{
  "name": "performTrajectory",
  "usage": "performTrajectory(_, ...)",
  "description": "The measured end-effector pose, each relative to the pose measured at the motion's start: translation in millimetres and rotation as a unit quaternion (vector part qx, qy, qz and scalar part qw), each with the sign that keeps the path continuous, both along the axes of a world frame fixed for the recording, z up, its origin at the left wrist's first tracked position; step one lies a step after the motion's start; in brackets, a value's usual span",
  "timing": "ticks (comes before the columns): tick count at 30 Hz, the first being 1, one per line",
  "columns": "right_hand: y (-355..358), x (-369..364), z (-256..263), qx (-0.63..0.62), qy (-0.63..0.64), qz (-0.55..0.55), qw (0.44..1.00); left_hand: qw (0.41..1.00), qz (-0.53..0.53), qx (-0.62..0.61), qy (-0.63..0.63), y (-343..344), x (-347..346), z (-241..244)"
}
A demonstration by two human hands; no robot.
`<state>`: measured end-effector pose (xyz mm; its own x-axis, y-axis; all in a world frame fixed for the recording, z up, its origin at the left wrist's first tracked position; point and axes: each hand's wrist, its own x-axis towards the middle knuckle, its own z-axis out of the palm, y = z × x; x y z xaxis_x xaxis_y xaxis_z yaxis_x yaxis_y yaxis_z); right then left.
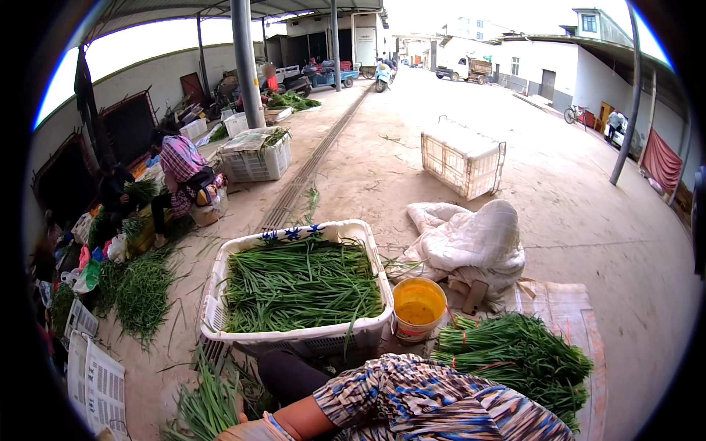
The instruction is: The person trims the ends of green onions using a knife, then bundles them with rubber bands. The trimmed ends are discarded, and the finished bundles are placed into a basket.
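My right hand (251, 431), in a pale glove, is cut off by the bottom edge beside loose green chives (207, 399); a fingertip meets the leaves, but its grip is hidden. My left hand is out of view. Before me stands a white plastic crate (292, 333) filled with long chives (303, 284). Right of it is a yellow bucket (417, 306) with a little liquid. Chive bundles (510, 358), tied with red bands, lie on a pale woven sheet (593, 353) at the lower right.
A crumpled white quilt (477, 237) lies behind the bucket, with a phone (475, 297) at its near edge. Farther back stands a wire-framed white box (460, 160). At left, a person (185, 157) sits near greens (143, 292). A metal post (248, 66) rises behind a covered crate (259, 160).
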<state>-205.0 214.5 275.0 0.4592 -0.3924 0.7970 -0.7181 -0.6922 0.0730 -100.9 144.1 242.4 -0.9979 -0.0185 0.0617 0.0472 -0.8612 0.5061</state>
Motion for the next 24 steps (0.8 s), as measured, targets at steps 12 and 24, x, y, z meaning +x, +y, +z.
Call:
performTrajectory(12,14,-15,-48,0.055,-0.098,-0.195,0.974,0.935,0.229,-0.125,-0.241,-44,28,-14)
performTrajectory(24,-68,-51,-53,0.360,-0.672,-0.001,0.647,0.693,0.066,-0.711,-0.095,-152,25,-113)
